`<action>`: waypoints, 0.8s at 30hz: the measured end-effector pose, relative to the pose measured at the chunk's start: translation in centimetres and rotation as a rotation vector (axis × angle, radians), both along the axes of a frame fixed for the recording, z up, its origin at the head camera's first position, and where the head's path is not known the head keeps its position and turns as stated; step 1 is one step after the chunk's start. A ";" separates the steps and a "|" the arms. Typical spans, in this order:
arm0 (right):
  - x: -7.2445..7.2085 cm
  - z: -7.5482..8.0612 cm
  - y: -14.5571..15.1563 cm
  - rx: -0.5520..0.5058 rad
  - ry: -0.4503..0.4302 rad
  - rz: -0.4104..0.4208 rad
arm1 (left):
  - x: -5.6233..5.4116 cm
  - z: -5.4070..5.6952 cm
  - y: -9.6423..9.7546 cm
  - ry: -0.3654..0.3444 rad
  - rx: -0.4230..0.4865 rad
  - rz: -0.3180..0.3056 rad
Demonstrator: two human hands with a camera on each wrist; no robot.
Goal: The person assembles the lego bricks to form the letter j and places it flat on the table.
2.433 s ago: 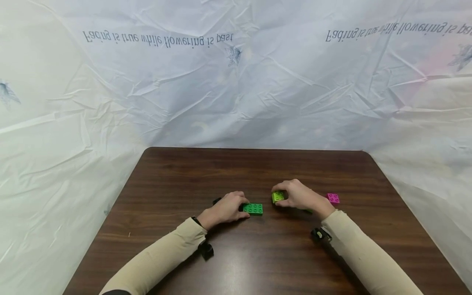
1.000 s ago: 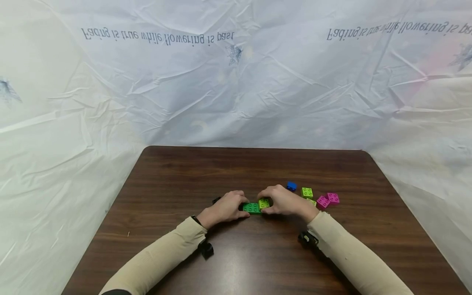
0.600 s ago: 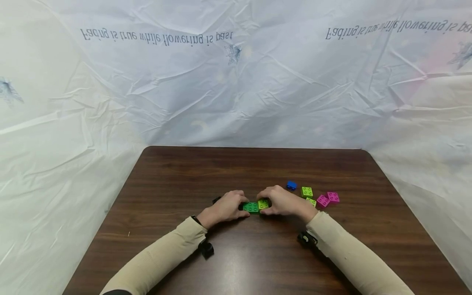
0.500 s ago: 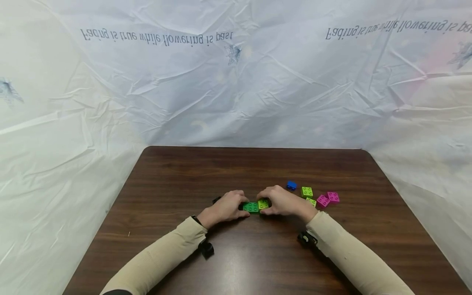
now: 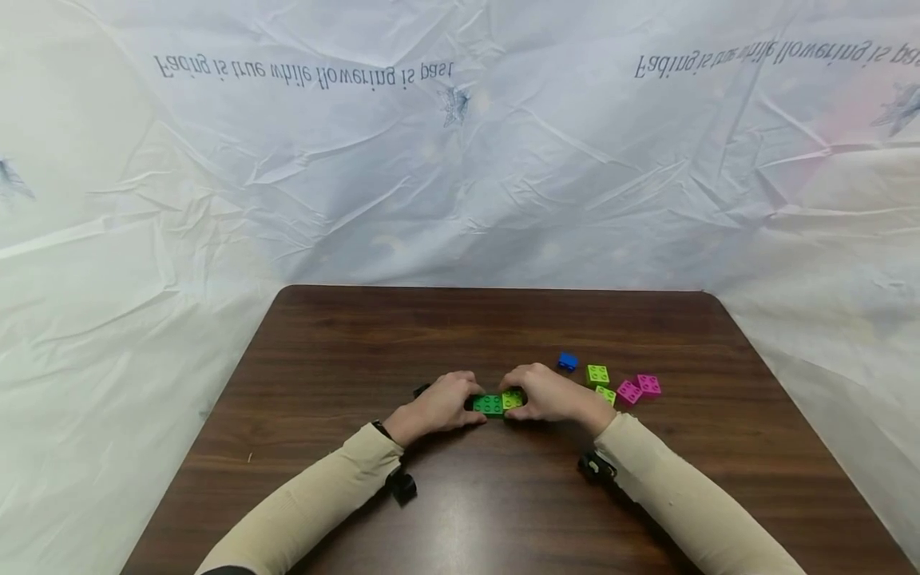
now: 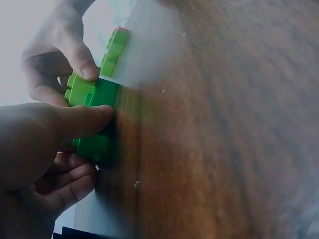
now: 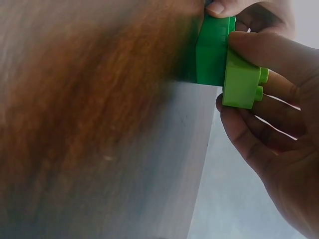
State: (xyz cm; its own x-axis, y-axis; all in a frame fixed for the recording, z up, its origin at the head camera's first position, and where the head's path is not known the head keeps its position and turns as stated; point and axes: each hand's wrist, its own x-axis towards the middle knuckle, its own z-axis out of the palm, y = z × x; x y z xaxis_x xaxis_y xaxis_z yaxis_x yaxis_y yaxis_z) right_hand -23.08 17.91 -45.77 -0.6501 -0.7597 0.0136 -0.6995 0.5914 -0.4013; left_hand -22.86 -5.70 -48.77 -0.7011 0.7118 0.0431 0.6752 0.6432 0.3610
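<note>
On the brown table, my left hand (image 5: pixel 440 406) grips the left part of a long green toy building brick (image 5: pixel 488 406) between thumb and fingers. My right hand (image 5: pixel 552 393) pinches a smaller lime brick (image 5: pixel 513 398) at the green brick's right end. The right wrist view has the lime brick (image 7: pixel 241 84) against the studded top of the green brick (image 7: pixel 212 55), its end reaching a little past the green one. My left thumb lies along the side of the green brick (image 6: pixel 104 92) in the left wrist view, partly covering it.
Right of my right hand lie loose bricks: a blue one (image 5: pixel 568 362), a lime one (image 5: pixel 597 374), another lime one (image 5: pixel 606 395) and two pink ones, one nearer (image 5: pixel 628 391) and one farther right (image 5: pixel 648 385). A pale printed sheet (image 5: pixel 460 200) hangs behind the table (image 5: pixel 402 319).
My right hand has carried the lime brick left onto the green brick's right end, uncovering loose bricks behind it. My left hand stays in place; over the last half second almost nothing moves.
</note>
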 end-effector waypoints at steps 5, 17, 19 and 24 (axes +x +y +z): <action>0.1 -0.3 -0.1 -0.047 0.010 0.001 | -0.1 0.1 0.1 -0.006 -0.010 -0.001; 0.3 -0.6 -0.5 -0.106 -0.048 -0.059 | 0.0 0.3 0.1 0.009 -0.035 -0.013; 0.3 -0.6 -0.5 -0.105 -0.057 -0.079 | 0.0 0.3 0.2 0.013 -0.038 -0.014; 0.3 -0.6 -0.3 -0.078 -0.081 -0.125 | 0.1 0.3 0.3 0.025 -0.042 -0.012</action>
